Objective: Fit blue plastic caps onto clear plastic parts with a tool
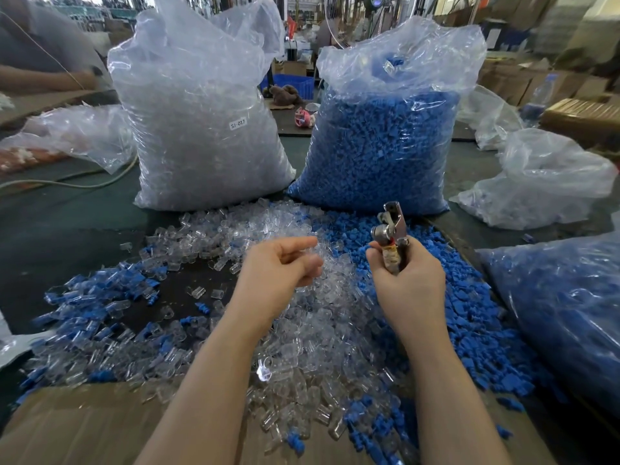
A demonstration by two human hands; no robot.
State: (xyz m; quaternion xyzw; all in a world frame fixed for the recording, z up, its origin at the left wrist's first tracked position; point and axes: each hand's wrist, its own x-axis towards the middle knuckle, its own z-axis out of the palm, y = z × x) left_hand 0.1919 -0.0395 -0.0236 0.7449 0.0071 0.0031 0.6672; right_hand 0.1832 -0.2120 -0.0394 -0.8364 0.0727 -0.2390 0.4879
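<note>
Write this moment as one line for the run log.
right hand: grips metal tool | left hand: fingers curled over clear parts, hold unclear | blue caps: loose at right

two tall bags, clear parts bag [201,129] and blue caps bag [382,146], wall off the far side; narrow gap between them. bare table [67,229] open far left.

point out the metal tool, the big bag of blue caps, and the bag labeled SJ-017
metal tool [391,229], head view, its shiny head
bag of blue caps [379,146], head view, front face
SJ-017 bag [201,146], head view, front face
</note>
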